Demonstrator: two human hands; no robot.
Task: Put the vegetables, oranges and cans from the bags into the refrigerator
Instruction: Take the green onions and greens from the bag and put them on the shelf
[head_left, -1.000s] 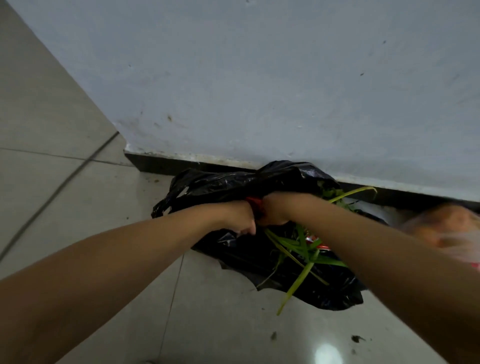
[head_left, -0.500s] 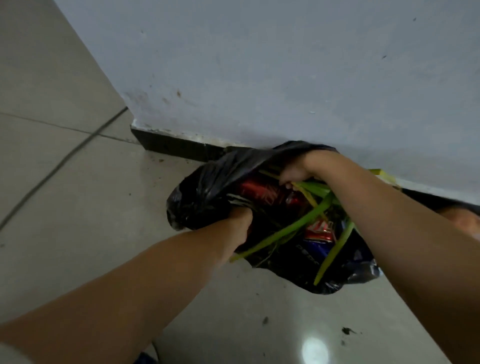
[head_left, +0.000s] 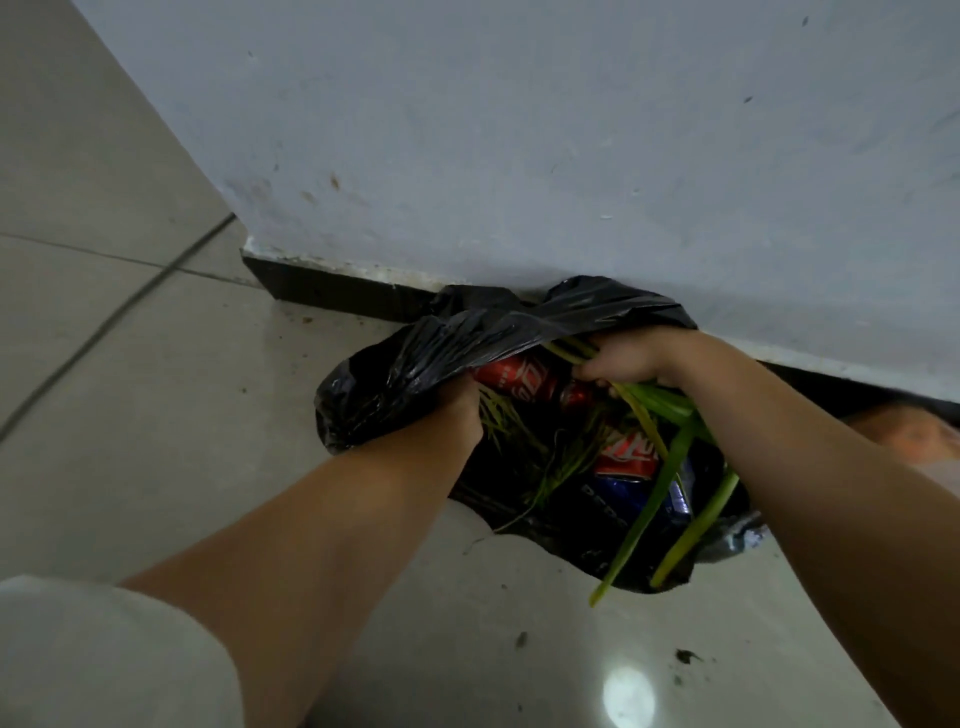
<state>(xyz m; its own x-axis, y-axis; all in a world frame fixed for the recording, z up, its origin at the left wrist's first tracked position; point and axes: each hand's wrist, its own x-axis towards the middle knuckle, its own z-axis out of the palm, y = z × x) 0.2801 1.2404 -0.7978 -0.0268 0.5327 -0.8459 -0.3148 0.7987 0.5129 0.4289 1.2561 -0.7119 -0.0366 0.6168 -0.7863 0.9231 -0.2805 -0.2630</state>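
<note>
Black bag (head_left: 415, 358) on floor by wall, held open: left hand (head_left: 457, 410) gripped near rim, right hand (head_left: 631, 356) clutched far rim and greens (head_left: 670, 467). Cans (head_left: 519, 382) inside. Best widened further before lifting.

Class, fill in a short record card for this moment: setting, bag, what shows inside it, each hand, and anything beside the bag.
setting: tiled floor at the foot of a pale wall
bag: black plastic bag, mouth pulled open
contents seen: red cans, blue can, long green stalks
left hand: grips the bag's near edge
right hand: grips the far edge together with some stalks
beside bag: a blurred orange shape at right, unclear
</note>
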